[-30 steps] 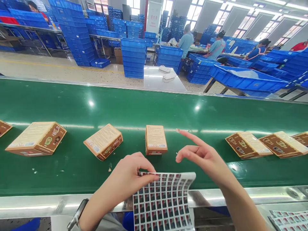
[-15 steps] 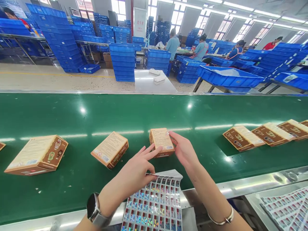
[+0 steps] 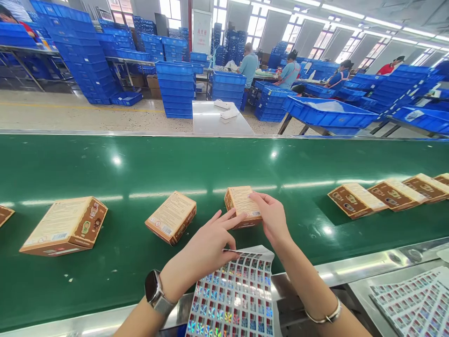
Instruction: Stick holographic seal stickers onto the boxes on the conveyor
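Left hand (image 3: 210,245) pinches the sticker sheet (image 3: 233,295) — its lower end cut off — fingers reaching the printed carton (image 3: 242,206) on the green conveyor belt (image 3: 126,267); right hand (image 3: 275,220) touches its top, fingertip contact unclear — open belt beyond.

Factory packing floor; green conveyor belt (image 3: 122,178) under your hands (image 3: 210,243), boxes (image 3: 171,217) spaced along it; beyond your hands, stacked blue crates (image 3: 174,91), co-workers (image 3: 249,65) at benches, tall windows (image 3: 257,23), strip lights (image 3: 336,10) overhead.
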Demonstrator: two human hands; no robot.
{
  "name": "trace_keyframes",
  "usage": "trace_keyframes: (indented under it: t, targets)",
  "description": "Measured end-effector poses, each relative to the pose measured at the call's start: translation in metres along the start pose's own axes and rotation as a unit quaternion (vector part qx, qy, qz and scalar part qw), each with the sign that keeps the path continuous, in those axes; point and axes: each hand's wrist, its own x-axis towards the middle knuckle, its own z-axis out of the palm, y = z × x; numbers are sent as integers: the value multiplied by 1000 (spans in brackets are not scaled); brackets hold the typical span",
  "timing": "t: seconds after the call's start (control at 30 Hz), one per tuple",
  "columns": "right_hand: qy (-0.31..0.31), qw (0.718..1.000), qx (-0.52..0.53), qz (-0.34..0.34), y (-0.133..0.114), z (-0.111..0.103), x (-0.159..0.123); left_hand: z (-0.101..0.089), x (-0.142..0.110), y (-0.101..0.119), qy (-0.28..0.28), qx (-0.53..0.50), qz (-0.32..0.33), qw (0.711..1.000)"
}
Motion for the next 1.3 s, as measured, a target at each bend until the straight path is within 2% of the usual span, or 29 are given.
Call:
trace_keyframes:
  t: [0.17,0.3,0.4,0.47,0.57,0.63,0.73,0.8,0.87,0.97,1.03,1.1,1.17,1.2,1.23,1.3]
  targets:
    - [38,990,-113,-79,-1,-11,13,1,6,-1,0,-7,16,1000]
    - [52,972,-190,-130,-14,-17,22,-1,2,4,13,-39,12,999]
    - [35,958,-225,-175,-32,-33,18,-2,1,18,48,-106,-71,991]
    - [-23,939,-253,-232,-46,-55,11,-1,6,31,65,-153,-135,977]
    - [-221,842,-310,-382,-66,-90,-3,3,15,46,86,-189,-175,962]
    - [-283,779,-332,-451,-73,-100,-14,3,14,50,100,-196,-190,957]
    - [-283,723,-371,-510,-75,-96,-25,-1,3,49,103,-202,-207,952]
    - [-284,700,-392,-525,-74,-89,-29,-5,-4,48,101,-207,-213,949]
    - [-291,690,-401,-528,-72,-84,-31,-6,-8,48,103,-210,-220,947]
    - [-288,704,-376,-529,-71,-82,-36,-6,-11,46,112,-225,-226,941]
    - [-288,743,-334,-503,-68,-80,-37,-6,-16,43,113,-233,-232,938]
    - [-284,824,-273,-407,-60,-74,-34,-7,-22,38,109,-223,-230,941]
    - [-258,912,-191,-254,-46,-62,-25,-8,-29,32,107,-196,-197,955]
    - [-241,943,-144,-177,-39,-54,-19,-8,-32,28,109,-180,-170,963]
    - [-228,961,-101,-116,-32,-46,-12,-8,-34,24,113,-162,-145,969]
    - [-222,974,-32,-46,-21,-29,0,-7,-33,16,111,-120,-112,980]
